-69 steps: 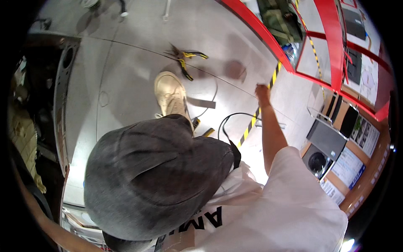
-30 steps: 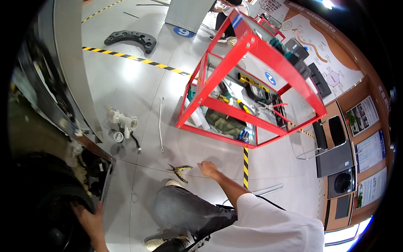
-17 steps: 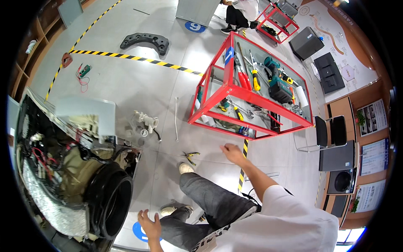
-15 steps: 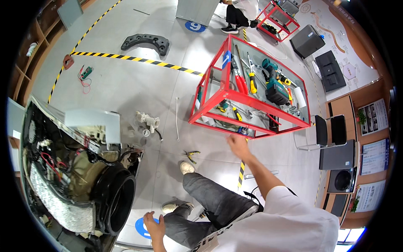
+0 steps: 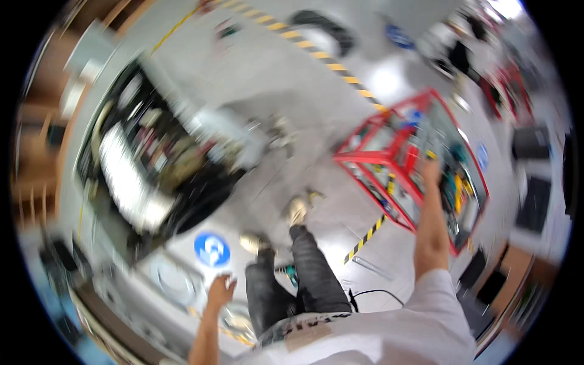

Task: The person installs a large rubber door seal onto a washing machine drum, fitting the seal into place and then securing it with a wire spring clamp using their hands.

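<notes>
My right hand (image 5: 430,172) reaches over the glass top of a red-framed tool cart (image 5: 369,156). A screwdriver's yellow handle (image 5: 431,154) shows right by its fingers; blur hides whether they grip it. Red-handled tools (image 5: 411,159) lie just left of that hand, and a teal power drill (image 5: 449,182) lies to its right. My left hand (image 5: 220,291) hangs low on the left, fingers apart and a little bent, holding nothing. Up and left of it stands an opened appliance (image 5: 131,179) with silvery lining, wires and a dark round part.
Pliers (image 5: 314,196) lie beyond my shoes, and a teal tool (image 5: 292,275) lies between my legs. A whitish fitting (image 5: 281,132) rests beside the appliance. Striped floor tape (image 5: 316,55) runs to the cart. Another person (image 5: 453,52) is at the far right. A dark cable (image 5: 377,292) loops near my right side.
My view has swung and blurred. My right hand has gone from in front of the cart to above its top, by the tools. My left hand stays low and empty.
</notes>
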{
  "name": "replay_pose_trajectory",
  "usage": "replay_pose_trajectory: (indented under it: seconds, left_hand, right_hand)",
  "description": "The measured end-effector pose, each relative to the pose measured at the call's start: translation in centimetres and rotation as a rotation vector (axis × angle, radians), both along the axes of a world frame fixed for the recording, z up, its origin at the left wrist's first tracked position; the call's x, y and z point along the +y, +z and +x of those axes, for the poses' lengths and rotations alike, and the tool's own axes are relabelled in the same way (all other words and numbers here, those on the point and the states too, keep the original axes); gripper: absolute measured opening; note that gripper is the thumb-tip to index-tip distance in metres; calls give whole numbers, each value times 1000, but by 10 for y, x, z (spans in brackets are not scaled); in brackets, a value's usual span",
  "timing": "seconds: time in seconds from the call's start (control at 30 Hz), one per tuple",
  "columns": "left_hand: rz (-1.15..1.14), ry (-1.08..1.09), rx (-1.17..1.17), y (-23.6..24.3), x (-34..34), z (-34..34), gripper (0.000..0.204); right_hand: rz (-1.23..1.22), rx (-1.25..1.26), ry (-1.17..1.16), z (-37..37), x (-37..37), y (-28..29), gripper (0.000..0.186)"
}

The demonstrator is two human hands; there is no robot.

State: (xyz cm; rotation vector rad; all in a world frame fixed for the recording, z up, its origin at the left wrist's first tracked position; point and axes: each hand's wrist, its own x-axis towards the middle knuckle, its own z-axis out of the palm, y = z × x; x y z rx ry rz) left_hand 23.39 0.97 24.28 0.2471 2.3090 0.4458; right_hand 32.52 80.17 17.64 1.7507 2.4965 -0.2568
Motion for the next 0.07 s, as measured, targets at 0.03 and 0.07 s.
replay_pose_trajectory:
  seconds: [0.03, 0.07]
  left_hand:
    - [38, 22, 19, 8, 8, -5, 36]
    - [123, 41, 39, 15, 4, 1, 33]
  right_hand:
    - [30, -138, 2, 8, 10, 5, 40]
    - [-8, -145, 121, -27, 10, -27, 40]
